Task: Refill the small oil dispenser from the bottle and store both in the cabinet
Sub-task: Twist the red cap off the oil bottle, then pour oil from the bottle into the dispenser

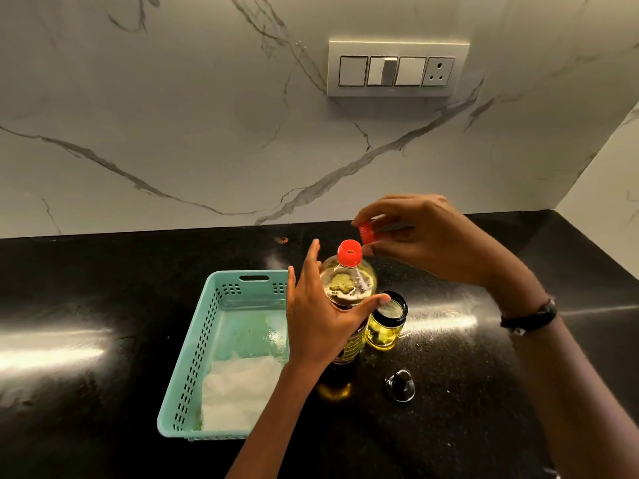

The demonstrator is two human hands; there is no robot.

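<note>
A clear oil bottle (349, 286) with yellow oil and a red neck stands upright on the black counter. My left hand (318, 319) grips its body, thumb across the front. My right hand (425, 240) hovers just above and to the right of the neck, pinching the red cap (366, 232) off the bottle. Touching the bottle's right side stands the small glass oil dispenser (385, 321), uncovered and partly filled with yellow oil. Its dark stopper lid (401, 383) lies on the counter in front of it.
A turquoise plastic basket (193, 357) with white paper in it sits left of the bottle. The black countertop (103, 288) meets a marble backsplash with a switch panel (397, 69). A side wall (608, 188) closes the right corner.
</note>
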